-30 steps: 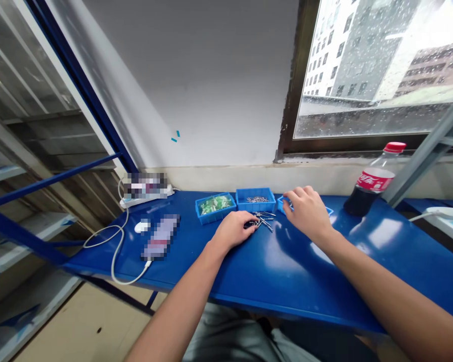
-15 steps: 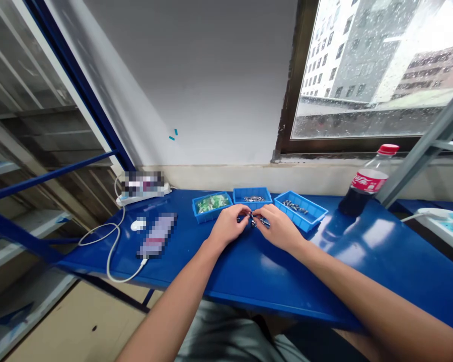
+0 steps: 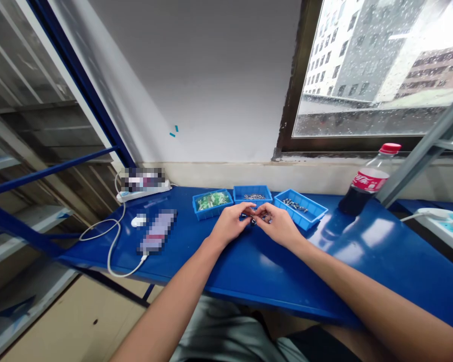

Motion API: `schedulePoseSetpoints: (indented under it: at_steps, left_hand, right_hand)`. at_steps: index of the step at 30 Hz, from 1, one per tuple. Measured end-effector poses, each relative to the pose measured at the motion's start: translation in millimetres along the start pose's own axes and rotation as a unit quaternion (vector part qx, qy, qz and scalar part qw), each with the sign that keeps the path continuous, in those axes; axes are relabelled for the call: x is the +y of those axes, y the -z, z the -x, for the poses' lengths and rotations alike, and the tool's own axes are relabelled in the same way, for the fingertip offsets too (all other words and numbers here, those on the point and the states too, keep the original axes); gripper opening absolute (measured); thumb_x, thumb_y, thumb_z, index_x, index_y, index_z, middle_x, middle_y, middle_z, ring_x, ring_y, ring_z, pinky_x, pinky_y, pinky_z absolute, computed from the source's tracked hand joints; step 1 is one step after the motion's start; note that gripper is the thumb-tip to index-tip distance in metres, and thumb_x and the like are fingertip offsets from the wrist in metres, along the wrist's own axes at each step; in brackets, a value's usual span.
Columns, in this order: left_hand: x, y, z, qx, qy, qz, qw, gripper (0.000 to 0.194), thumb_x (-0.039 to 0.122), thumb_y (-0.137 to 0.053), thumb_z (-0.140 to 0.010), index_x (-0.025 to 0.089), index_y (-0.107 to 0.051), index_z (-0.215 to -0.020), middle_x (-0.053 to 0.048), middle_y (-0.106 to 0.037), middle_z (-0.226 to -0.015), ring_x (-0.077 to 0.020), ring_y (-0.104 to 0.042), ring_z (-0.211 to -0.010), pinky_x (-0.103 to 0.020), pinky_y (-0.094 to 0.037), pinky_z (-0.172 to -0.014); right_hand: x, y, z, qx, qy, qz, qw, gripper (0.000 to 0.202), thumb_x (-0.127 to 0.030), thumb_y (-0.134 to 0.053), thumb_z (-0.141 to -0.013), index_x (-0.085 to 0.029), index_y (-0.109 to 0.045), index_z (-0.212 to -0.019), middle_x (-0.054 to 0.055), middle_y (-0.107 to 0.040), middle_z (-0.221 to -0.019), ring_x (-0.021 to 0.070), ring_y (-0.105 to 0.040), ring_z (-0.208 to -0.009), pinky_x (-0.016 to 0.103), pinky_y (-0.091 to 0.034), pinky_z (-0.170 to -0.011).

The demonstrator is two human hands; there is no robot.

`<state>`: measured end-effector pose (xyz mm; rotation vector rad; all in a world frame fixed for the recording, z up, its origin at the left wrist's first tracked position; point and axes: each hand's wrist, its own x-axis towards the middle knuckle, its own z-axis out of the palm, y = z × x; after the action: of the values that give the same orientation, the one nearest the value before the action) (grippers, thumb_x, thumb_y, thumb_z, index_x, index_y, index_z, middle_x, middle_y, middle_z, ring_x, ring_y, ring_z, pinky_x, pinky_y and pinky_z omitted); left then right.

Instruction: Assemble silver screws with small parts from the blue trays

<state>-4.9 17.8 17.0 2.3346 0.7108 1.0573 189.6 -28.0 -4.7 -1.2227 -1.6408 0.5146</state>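
My left hand (image 3: 230, 221) and my right hand (image 3: 277, 223) meet fingertip to fingertip above the blue table (image 3: 226, 266). Both are closed in a pinch. Between them shows a small dark, shiny piece (image 3: 253, 221), mostly covered by the fingers; its kind is too small to tell. Right behind the hands stand three blue bins. The left bin (image 3: 211, 213) holds green and whitish pieces. In the middle bin (image 3: 245, 190) lie thin silvery metal pieces. Small dark and silver metal parts fill some of the right bin (image 3: 309, 219), close to my right hand.
A cola bottle (image 3: 370, 181) with a red cap stands at the right, near the window. On the left lie a blurred-out phone (image 3: 158, 231) with a white cable (image 3: 110, 261), a small white object (image 3: 138, 221) and a power strip (image 3: 151, 192). Another strip (image 3: 438, 223) sits far right.
The fingertips of both hands have come together. A silvery piece that stuck out by my right fingers is now hidden. The camera view has shifted slightly.
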Motion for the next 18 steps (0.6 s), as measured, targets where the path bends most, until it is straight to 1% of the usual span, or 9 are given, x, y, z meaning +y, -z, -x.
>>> schedulePoseSetpoints:
  at_steps: [4, 7, 10, 12, 13, 15, 16, 18]
  left_hand:
    - [-0.5, -2.1, -0.3, 0.007, -0.003, 0.015, 1.000, 0.045, 0.001, -0.064, -0.085, 0.020, -0.068, -0.125, -0.006, -0.079, -0.112, -0.0201, -0.078, -0.102, -0.034, -0.061, -0.099]
    - [0.4, -3.7, -0.6, 0.016, 0.010, 0.031, 0.999, 0.045, 0.003, -0.064, -0.085, 0.019, -0.068, -0.127, -0.007, -0.079, -0.113, -0.0201, -0.078, -0.101, -0.034, -0.062, -0.098]
    - [2.1, -4.4, -1.1, 0.013, 0.029, 0.045, 0.998, 0.048, 0.006, -0.065, -0.087, 0.018, -0.065, -0.133, -0.009, -0.078, -0.118, -0.0199, -0.079, -0.098, -0.033, -0.064, -0.092]
    - [3.6, -4.0, -1.8, 0.019, 0.031, 0.027, 0.999, 0.045, 0.011, -0.066, -0.089, 0.018, -0.065, -0.134, -0.010, -0.077, -0.121, -0.0203, -0.078, -0.098, -0.032, -0.064, -0.090]
    - [4.5, -3.4, -2.2, 0.023, 0.028, 0.007, 0.999, 0.040, 0.015, -0.067, -0.091, 0.018, -0.067, -0.131, -0.010, -0.077, -0.120, -0.0209, -0.078, -0.099, -0.033, -0.063, -0.091]
    - [6.5, -1.6, -3.1, 0.029, 0.020, -0.041, 0.999, 0.026, 0.025, -0.065, -0.096, 0.018, -0.073, -0.120, -0.009, -0.078, -0.114, -0.0223, -0.076, -0.100, -0.035, -0.061, -0.093]
    - [7.6, -0.6, -3.5, 0.025, 0.019, -0.058, 0.998, 0.023, 0.030, -0.063, -0.099, 0.018, -0.076, -0.114, -0.009, -0.079, -0.111, -0.0229, -0.075, -0.100, -0.035, -0.060, -0.093]
    - [9.5, 1.2, -3.9, 0.010, 0.029, -0.074, 0.997, 0.027, 0.038, -0.061, -0.101, 0.020, -0.079, -0.109, -0.008, -0.080, -0.107, -0.0232, -0.075, -0.099, -0.034, -0.058, -0.091]
  right_hand:
    - [0.4, -1.7, 0.7, -0.002, 0.003, 0.009, 1.000, 0.010, -0.026, -0.067, -0.084, -0.023, -0.063, -0.093, 0.001, -0.074, -0.085, 0.0182, -0.069, -0.070, 0.030, -0.054, -0.066]
    - [0.8, -2.8, 1.2, -0.010, 0.012, 0.017, 1.000, 0.012, -0.025, -0.064, -0.084, -0.023, -0.061, -0.095, 0.001, -0.073, -0.087, 0.0166, -0.065, -0.066, 0.030, -0.053, -0.065]
    - [1.9, -2.7, 0.9, -0.012, 0.021, 0.013, 1.000, 0.017, -0.024, -0.064, -0.084, -0.023, -0.061, -0.101, 0.001, -0.072, -0.088, 0.0158, -0.062, -0.064, 0.030, -0.052, -0.063]
    - [3.0, -1.5, 0.0, -0.011, 0.031, 0.007, 0.999, 0.023, -0.023, -0.064, -0.085, -0.023, -0.062, -0.108, 0.001, -0.071, -0.088, 0.0163, -0.062, -0.065, 0.030, -0.053, -0.064]
    - [3.5, -0.7, -0.7, -0.007, 0.038, 0.012, 0.999, 0.024, -0.022, -0.064, -0.086, -0.023, -0.064, -0.109, 0.002, -0.070, -0.087, 0.0167, -0.063, -0.067, 0.031, -0.053, -0.065]
    - [4.6, 1.2, -2.0, 0.007, 0.056, 0.040, 0.998, 0.021, -0.022, -0.064, -0.086, -0.023, -0.069, -0.106, 0.002, -0.069, -0.087, 0.0173, -0.062, -0.068, 0.032, -0.054, -0.067]
    - [5.2, 1.9, -2.6, 0.016, 0.063, 0.055, 0.996, 0.018, -0.021, -0.064, -0.086, -0.023, -0.071, -0.102, 0.003, -0.069, -0.086, 0.0176, -0.062, -0.069, 0.033, -0.054, -0.067]
    - [6.2, 2.8, -3.3, 0.025, 0.066, 0.069, 0.995, 0.014, -0.021, -0.066, -0.086, -0.023, -0.073, -0.097, 0.003, -0.070, -0.087, 0.0182, -0.063, -0.070, 0.033, -0.054, -0.068]
